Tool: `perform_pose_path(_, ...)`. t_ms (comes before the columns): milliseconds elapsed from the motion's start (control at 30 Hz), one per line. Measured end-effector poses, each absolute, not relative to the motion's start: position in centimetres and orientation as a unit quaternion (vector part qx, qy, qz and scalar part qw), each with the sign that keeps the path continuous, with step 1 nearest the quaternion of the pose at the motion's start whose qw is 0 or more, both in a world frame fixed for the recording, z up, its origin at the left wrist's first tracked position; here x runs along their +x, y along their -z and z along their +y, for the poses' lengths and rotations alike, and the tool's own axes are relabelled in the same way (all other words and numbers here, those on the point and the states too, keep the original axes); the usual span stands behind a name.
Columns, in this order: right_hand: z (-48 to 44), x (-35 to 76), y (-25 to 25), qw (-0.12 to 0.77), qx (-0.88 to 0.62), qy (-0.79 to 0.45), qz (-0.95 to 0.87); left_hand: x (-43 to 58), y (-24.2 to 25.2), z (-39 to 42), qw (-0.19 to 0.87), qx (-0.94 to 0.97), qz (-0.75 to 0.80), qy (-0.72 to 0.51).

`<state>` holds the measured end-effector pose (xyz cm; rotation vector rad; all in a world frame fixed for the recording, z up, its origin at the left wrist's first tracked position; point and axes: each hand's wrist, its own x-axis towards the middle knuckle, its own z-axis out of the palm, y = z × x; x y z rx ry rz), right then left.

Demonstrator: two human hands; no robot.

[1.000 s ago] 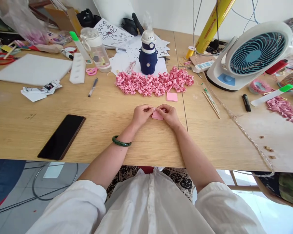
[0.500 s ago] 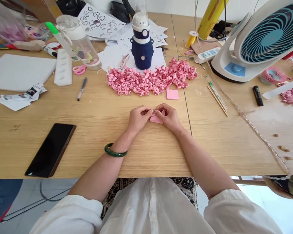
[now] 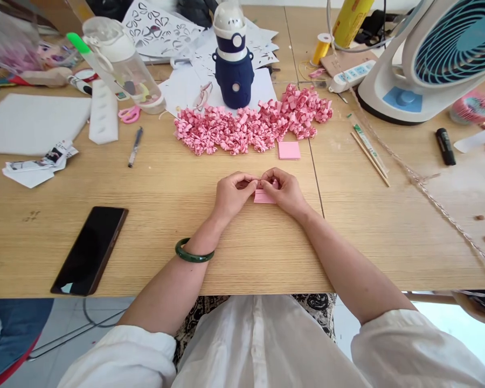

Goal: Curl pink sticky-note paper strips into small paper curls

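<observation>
My left hand [image 3: 233, 193] and my right hand [image 3: 283, 189] meet at the middle of the wooden table [image 3: 178, 215], fingers curled and pinched on a small pink paper piece [image 3: 263, 196] that lies partly under them. A green bangle [image 3: 194, 252] circles my left wrist. Just beyond my hands sits a pink square paper pad [image 3: 289, 150], and behind it a long heap of pink folded paper pieces [image 3: 250, 125].
A dark blue bottle [image 3: 233, 59] stands behind the heap. A black phone [image 3: 89, 249] lies at the near left edge. A pen [image 3: 134, 146], white foam sheet [image 3: 32, 123], clear bottle [image 3: 123, 63], fan [image 3: 432, 59], chopsticks [image 3: 369, 153] and black marker [image 3: 445, 146] lie around.
The view tilted down and closer. My hands stay together on the pink paper, fingers working it slightly; the paper now lies squarer under my right hand.
</observation>
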<state>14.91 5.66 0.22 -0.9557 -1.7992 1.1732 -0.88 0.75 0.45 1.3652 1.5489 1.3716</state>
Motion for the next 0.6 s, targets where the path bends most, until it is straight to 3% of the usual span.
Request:
perform_pose_path(333,5.35,14.85,-0.31,0.397,-0.370,-0.457,-0.705,-0.70,-0.63,0.37,0.259,0.560,0.598,-0.512)
perform_pose_path(600,5.26,14.70,-0.20,0.398,-0.384,-0.452,-0.700,-0.64,-0.73,0.26,0.297,0.532,0.594,-0.525)
